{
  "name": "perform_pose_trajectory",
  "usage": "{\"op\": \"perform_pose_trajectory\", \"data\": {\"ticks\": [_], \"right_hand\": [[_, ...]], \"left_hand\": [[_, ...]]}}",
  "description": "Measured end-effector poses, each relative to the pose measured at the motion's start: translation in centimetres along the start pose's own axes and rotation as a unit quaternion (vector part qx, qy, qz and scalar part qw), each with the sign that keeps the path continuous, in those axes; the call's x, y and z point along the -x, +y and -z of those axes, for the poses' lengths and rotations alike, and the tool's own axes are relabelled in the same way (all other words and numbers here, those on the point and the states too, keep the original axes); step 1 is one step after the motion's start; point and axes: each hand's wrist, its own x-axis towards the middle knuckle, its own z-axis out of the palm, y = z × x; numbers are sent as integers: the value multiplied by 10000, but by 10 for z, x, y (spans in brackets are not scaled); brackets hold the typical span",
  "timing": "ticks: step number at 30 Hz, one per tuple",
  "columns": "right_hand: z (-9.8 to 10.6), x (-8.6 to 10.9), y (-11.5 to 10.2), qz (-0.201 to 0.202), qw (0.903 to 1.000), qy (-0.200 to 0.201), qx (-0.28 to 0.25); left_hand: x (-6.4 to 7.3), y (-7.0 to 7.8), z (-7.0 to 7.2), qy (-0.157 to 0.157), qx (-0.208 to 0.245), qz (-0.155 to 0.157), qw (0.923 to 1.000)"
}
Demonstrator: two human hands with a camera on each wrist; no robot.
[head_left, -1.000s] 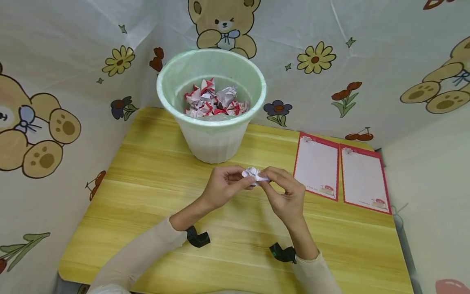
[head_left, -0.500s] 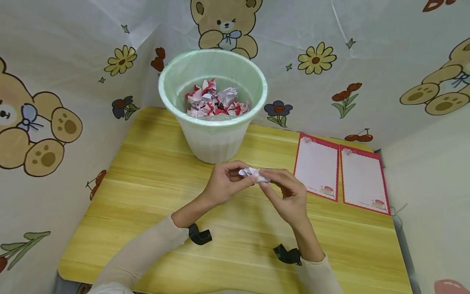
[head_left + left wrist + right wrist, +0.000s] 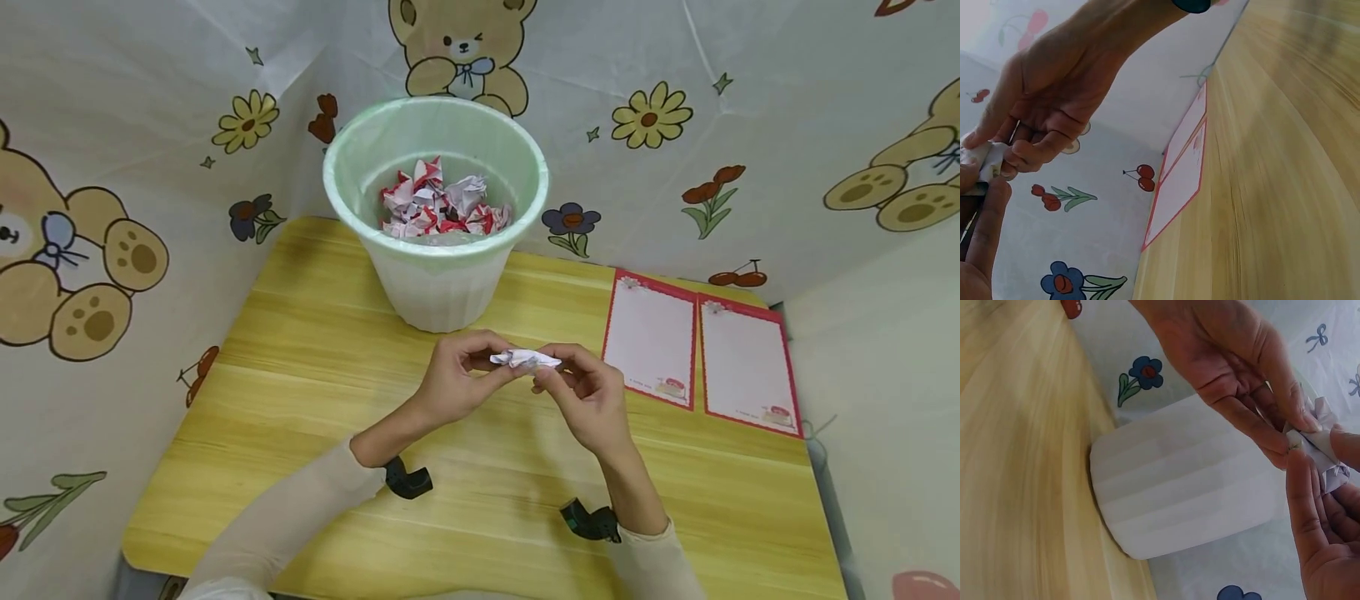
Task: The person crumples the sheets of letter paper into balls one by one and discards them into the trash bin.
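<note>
A crumpled sheet of paper, white and twisted into a small wad, is held between both hands above the table. My left hand pinches its left end between thumb and fingers. At the other end, my right hand grips it with the thumb in front. In the right wrist view, folds and creases show on the paper, with fingertips of both hands pressed against it. The left wrist view catches only part of the wad at its left edge.
Just beyond the hands stands a pale green bin with several crumpled red-and-white papers inside. Two flat red-bordered sheets lie on the wooden table at right. A bear-patterned cloth hangs behind.
The paper has been turned and squeezed between the fingers and now looks flatter and more level. The right fingers have shifted round its end. Both arms stay nearly in place.
</note>
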Motion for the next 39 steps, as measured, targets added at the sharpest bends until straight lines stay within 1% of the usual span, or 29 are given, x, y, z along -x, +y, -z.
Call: {"op": "perform_pose_trajectory", "data": {"ticks": [3,7,9,12,15,17,21,25,28,31,34,37,39], "right_hand": [[-1,-2,-2,172,9993,42,327],[-4,-4,-2,485,9954,129,811],[-5,-5,-2,590,9932,183,990],[-6,-6,-2,623,9908,281,1170],[-8,-7,-1,592,9906,379,1172],[-8,-7,1,537,9915,414,1106],[-6,-7,5,372,9940,363,961],[-3,-6,4,382,9932,261,1065],[-2,-4,2,527,9886,237,1390],[-4,-2,0,767,9789,265,1876],[-7,-1,-1,962,9688,317,2263],[-9,0,-2,1077,9637,368,2414],[-10,1,-2,1162,9605,396,2498]], "left_hand": [[0,0,-2,22,28,-81,10000],[0,1,-4,49,-49,-285,9996],[0,0,-4,87,-158,-371,9992],[0,-1,-4,194,-472,-426,9978],[0,0,-3,407,-828,-438,9948],[0,0,-1,517,-935,-439,9933],[0,0,5,607,-875,-481,9931],[-1,2,9,530,-823,-543,9937],[-3,5,11,436,-1021,-492,9926],[-4,7,10,362,-1376,-511,9885],[-6,9,9,291,-1741,-734,9816],[-7,9,8,215,-2012,-1010,9741],[-7,8,7,205,-2092,-1148,9709]]}}
